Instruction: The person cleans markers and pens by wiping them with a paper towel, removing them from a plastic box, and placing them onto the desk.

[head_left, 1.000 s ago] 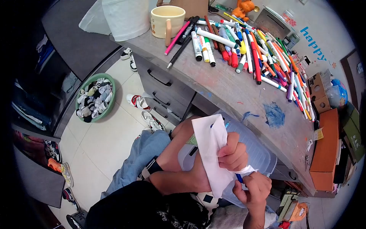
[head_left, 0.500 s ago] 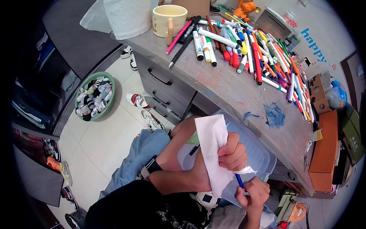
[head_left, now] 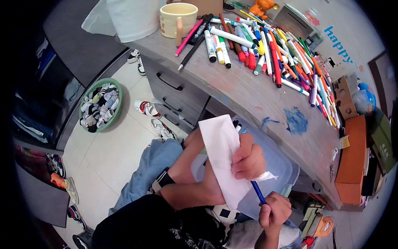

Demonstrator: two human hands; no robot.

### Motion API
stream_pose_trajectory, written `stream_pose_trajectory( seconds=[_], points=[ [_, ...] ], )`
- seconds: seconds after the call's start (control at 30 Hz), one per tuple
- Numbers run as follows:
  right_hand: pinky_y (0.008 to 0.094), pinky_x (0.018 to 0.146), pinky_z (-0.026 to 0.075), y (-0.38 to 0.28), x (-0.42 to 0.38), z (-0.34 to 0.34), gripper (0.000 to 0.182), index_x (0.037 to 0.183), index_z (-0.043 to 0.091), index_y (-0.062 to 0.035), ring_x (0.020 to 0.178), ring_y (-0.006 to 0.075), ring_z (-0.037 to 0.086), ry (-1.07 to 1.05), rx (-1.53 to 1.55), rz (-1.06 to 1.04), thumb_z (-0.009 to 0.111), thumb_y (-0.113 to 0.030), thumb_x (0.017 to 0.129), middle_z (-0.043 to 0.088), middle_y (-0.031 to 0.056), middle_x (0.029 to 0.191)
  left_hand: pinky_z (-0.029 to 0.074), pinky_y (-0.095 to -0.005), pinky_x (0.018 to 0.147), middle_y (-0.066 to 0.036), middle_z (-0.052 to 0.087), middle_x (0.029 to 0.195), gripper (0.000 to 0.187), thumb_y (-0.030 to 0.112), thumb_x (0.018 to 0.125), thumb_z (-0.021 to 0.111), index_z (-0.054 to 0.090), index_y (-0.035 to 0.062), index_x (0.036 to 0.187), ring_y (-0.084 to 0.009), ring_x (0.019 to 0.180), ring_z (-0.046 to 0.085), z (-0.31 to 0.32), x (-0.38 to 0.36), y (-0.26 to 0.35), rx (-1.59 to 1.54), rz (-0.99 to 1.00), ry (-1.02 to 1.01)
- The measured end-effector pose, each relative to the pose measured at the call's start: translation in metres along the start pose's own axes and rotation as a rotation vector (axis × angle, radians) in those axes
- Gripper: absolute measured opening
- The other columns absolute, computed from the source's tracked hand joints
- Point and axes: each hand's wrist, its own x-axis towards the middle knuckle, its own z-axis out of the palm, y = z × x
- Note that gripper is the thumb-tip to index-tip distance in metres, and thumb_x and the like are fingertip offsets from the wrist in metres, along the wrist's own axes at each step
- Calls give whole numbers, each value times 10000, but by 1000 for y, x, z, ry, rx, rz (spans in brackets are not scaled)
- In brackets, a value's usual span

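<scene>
My left hand is closed around a folded white tissue, whose long flap hangs out on the left and a torn end sticks out on the right. My right hand grips the lower end of a blue pen. The pen's other end goes up into the tissue under my left fist, so its tip is hidden. Below both hands is a translucent plastic box, with dark marker ends showing just behind the tissue.
Many markers lie heaped on the grey desk, which has a blue ink smear. A yellow mug and white bin stand at its left. A green basin of socks and several shoes are on the floor; cardboard boxes stand right.
More of the blue pen's shaft shows between my hands now. My left hand and the tissue have shifted slightly up and left. The whole view has tilted a little.
</scene>
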Motion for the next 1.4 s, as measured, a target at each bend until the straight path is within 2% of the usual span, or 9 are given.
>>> stream_pose_trajectory(
  seconds=[0.1, 0.27, 0.4, 0.5, 0.67, 1.0, 1.1, 1.17, 1.4],
  points=[
    [290, 444, 371, 0, -3, 7, 379, 628, 519, -25, 418, 194, 488, 43, 81, 36, 534, -249, 934, 486, 39, 497, 311, -263, 658, 1, 388, 698, 382, 470, 956, 468, 405, 121, 815, -134, 637, 368, 4, 3, 3, 134, 45, 7],
    [314, 440, 393, -1, -10, -1, 309, 647, 544, -4, 426, 235, 497, 64, 149, 137, 577, -190, 892, 484, 81, 525, 381, -341, 891, -77, 461, 973, 359, 452, 943, 473, 443, 101, 1008, -223, 948, 488, 0, 2, 1, 55, 184, 50],
    [290, 428, 361, 0, -16, -2, 399, 613, 529, -2, 417, 196, 487, 156, 169, 207, 553, -233, 937, 484, 63, 510, 375, -344, 930, -80, 462, 1021, 370, 450, 944, 480, 456, 94, 1044, -230, 967, 487, 0, 3, 0, 27, 219, 141],
    [281, 429, 349, 0, -20, 0, 420, 616, 520, 2, 419, 178, 481, 217, 187, 258, 554, -257, 945, 488, 59, 508, 372, -351, 998, -95, 495, 1148, 473, 477, 968, 429, 465, 62, 1192, -246, 1079, 505, -1, 0, 2, 46, 209, 133],
    [263, 452, 325, 2, -27, -2, 402, 662, 516, 5, 451, 141, 470, 331, 153, 342, 579, -272, 946, 499, 50, 523, 285, -378, 1146, -131, 391, 1455, 699, 561, 988, 280, 291, 52, 1466, -249, 1375, 360, 7, -2, 7, 245, 145, 320],
    [223, 451, 333, 0, -28, -4, 283, 827, 535, 18, 479, 94, 420, 357, 180, 371, 600, -236, 934, 492, 43, 618, 214, -380, 1175, -156, 304, 1520, 740, 572, 987, 233, 204, 41, 1502, -276, 1404, 309, 16, 4, 2, 223, 193, 299],
    [245, 470, 355, -6, -24, -7, 297, 802, 575, 32, 489, 119, 473, 324, 454, 492, 666, -235, 893, 538, 67, 618, 205, -380, 1179, -159, 297, 1521, 727, 559, 992, 238, 199, 44, 1503, -281, 1409, 297, 14, 3, 2, 199, 128, 272],
    [233, 433, 359, -4, -26, -8, 322, 813, 560, 35, 459, 111, 453, 342, 676, 537, 646, -260, 909, 517, 64, 614, 266, -414, 1162, -147, 345, 1489, 600, 456, 1018, 309, 326, 35, 1444, -279, 1372, 349, 9, 3, 3, 168, 109, 237],
    [222, 376, 312, -8, -14, -3, 320, 852, 501, 16, 416, 95, 391, 411, 1070, 584, 574, -277, 958, 446, 33, 588, 257, -422, 1164, -155, 352, 1482, 598, 452, 1014, 327, 345, 21, 1428, -280, 1367, 355, 9, 3, 1, 165, 116, 220]
  ],
)
